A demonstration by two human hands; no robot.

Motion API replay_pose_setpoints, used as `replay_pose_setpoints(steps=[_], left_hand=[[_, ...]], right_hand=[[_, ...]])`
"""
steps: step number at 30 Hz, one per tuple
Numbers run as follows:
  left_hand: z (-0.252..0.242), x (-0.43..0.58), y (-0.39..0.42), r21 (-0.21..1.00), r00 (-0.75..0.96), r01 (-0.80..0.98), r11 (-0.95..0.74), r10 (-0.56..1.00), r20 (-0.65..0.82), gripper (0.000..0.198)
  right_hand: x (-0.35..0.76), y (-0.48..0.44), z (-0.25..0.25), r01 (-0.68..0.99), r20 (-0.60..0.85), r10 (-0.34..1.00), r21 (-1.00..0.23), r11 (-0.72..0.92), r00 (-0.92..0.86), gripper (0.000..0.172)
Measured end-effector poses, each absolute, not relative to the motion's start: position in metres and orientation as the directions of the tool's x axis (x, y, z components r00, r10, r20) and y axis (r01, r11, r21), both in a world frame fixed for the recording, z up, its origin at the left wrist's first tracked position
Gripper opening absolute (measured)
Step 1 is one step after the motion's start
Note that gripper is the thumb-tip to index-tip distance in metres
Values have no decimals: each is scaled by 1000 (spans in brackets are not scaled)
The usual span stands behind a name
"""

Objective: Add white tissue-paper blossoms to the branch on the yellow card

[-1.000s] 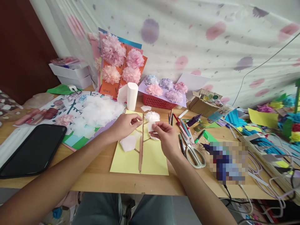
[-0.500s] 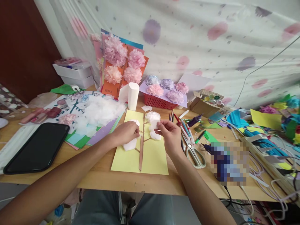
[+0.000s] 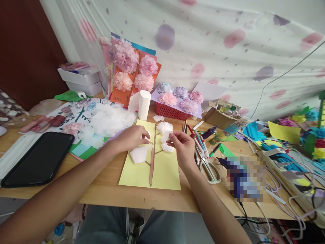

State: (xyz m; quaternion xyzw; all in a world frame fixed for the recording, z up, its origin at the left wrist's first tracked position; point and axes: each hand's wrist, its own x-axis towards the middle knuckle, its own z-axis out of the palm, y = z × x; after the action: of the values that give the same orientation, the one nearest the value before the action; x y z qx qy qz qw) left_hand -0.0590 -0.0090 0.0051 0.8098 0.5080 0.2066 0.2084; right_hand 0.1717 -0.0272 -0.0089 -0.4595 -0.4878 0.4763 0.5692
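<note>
A yellow card [image 3: 162,173] lies on the wooden table [image 3: 106,193] with a brown paper branch [image 3: 151,166] glued up its middle. White tissue puffs [image 3: 138,154] sit along the branch. My left hand [image 3: 130,137] rests curled on the card's upper left, fingers closed near a white puff. My right hand [image 3: 183,146] pinches a small white tissue piece [image 3: 166,137] right of the branch, above another puff [image 3: 167,147].
Scissors [image 3: 208,167] and several pens [image 3: 196,137] lie right of the card. A white paper roll [image 3: 144,104], a red basket [image 3: 172,110] with tissue flowers and an orange flower card [image 3: 132,76] stand behind. A black tablet [image 3: 38,159] lies left, loose tissue [image 3: 109,118] beside it.
My left hand shifted slightly on the card's upper left. My right hand keeps its pinch on the tissue piece, now a little higher by the branch. The view moved slightly.
</note>
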Motion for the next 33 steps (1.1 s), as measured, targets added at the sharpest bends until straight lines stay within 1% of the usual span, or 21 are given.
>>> replay_pose_setpoints(steps=[3, 6, 9, 11, 13, 15, 17, 20, 21, 22, 23, 24, 25, 26, 27, 28, 29, 30, 31, 33], left_hand=[[-10, -40, -14, 483, 463, 750, -452, 880, 105, 18], [-20, -35, -14, 445, 484, 759, -476, 869, 104, 17], [-21, -36, -13, 444, 488, 756, -482, 866, 110, 18], [-14, -40, -11, 473, 477, 745, -470, 871, 116, 18], [-2, -51, -8, 516, 430, 738, -435, 892, 137, 17], [11, -71, -2, 523, 315, 770, -365, 931, 187, 17], [19, -97, 4, 452, 192, 853, -262, 962, 194, 19], [21, -131, 11, 288, 32, 956, -58, 995, 94, 18], [19, -137, 13, 253, 6, 967, -27, 996, 85, 19], [18, -138, 13, 237, -8, 971, -21, 993, 120, 23], [17, -135, 12, 251, -16, 968, -32, 982, 187, 28], [16, -126, 9, 293, -15, 953, -74, 957, 289, 34], [16, -113, 6, 378, -59, 920, -102, 918, 392, 34], [16, -97, 1, 502, -75, 849, -168, 900, 429, 33], [15, -79, -5, 640, -77, 732, -234, 904, 419, 32], [14, -61, -12, 771, -49, 575, -272, 930, 365, 33], [14, -44, -20, 870, 47, 411, -272, 960, 277, 37], [12, -28, -27, 935, 138, 269, -232, 970, 201, 41], [11, -16, -34, 973, 178, 155, -172, 974, 143, 44], [9, -2, -44, 999, 257, 2, -54, 965, 52, 47]], right_hand=[[172, -27, -10, -104, 124, 990, -986, 130, 63, 28], [173, -28, -9, -89, 137, 988, -986, 142, 68, 28], [173, -29, -8, -79, 149, 986, -985, 156, 79, 27], [174, -29, -6, -74, 151, 985, -985, 157, 78, 28], [175, -28, -6, -67, 148, 986, -986, 154, 80, 28], [176, -27, -6, -64, 146, 985, -986, 152, 90, 29], [177, -26, -6, -67, 139, 985, -987, 147, 105, 29], [177, -25, -7, -84, 115, 988, -989, 125, 106, 29], [176, -25, -7, -96, 105, 989, -989, 114, 101, 29], [176, -26, -7, -111, 92, 992, -988, 102, 91, 28], [175, -26, -7, -130, 80, 994, -987, 90, 80, 28], [174, -26, -6, -153, 66, 996, -985, 75, 66, 29], [173, -27, -6, -177, 51, 998, -982, 59, 48, 29], [172, -28, -5, -202, 37, 999, -978, 42, 30, 29], [172, -28, -5, -225, 24, 1000, -974, 26, 11, 29], [171, -29, -5, -247, 13, 1000, -969, 12, -3, 29], [170, -30, -4, -266, 5, 1000, -964, 2, -13, 28], [169, -31, -5, -279, -1, 1000, -960, -7, -22, 27], [168, -32, -5, -289, -5, 1000, -957, -13, -30, 27], [166, -34, -6, -296, -5, 999, -955, -19, -48, 25]])
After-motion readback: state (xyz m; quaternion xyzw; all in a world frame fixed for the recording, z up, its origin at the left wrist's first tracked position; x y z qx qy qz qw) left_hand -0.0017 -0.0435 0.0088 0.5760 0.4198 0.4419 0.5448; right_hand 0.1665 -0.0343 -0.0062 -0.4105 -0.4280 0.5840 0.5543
